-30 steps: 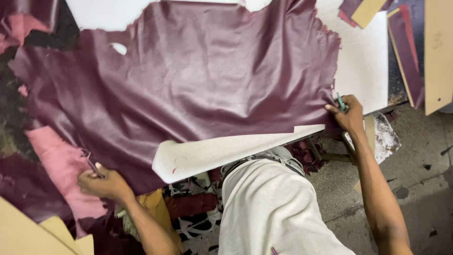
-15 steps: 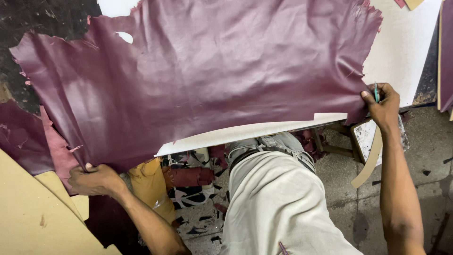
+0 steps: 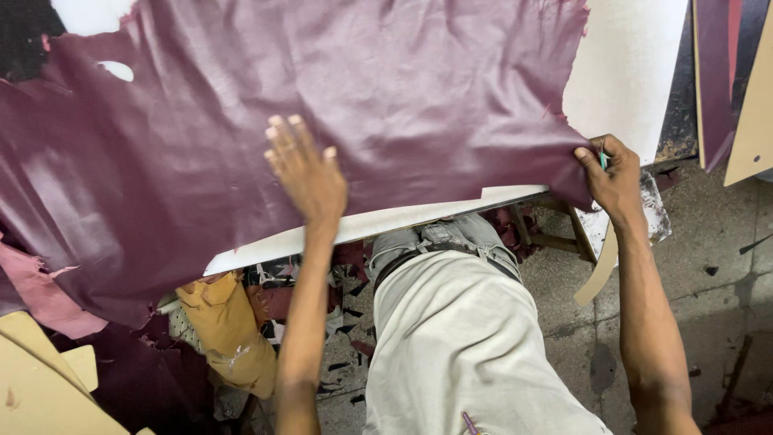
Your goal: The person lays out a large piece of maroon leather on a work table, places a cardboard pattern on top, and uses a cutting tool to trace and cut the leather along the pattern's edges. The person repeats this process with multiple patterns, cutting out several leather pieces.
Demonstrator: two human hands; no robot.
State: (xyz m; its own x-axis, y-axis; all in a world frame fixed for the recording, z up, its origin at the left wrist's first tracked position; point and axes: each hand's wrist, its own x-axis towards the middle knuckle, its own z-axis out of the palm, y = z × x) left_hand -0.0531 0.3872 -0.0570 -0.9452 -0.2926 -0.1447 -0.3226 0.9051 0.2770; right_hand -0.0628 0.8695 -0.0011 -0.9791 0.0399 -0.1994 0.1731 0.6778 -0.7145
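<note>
A large maroon leather hide [image 3: 241,145] lies spread over the white table [image 3: 628,72]. The left hand [image 3: 306,173] rests flat at its centre, fingers apart. At three o'clock, the right hand [image 3: 616,177] has its fingers clamped on the hide's corner, a slim teal tool [image 3: 602,160] between them.

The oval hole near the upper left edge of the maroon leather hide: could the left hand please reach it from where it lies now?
Probably yes. The left hand lies flat and open on the maroon leather hide, and only bare, smooth leather lies between it and the oval hole; nothing stands in the way, though the arm would have to stretch.
</note>
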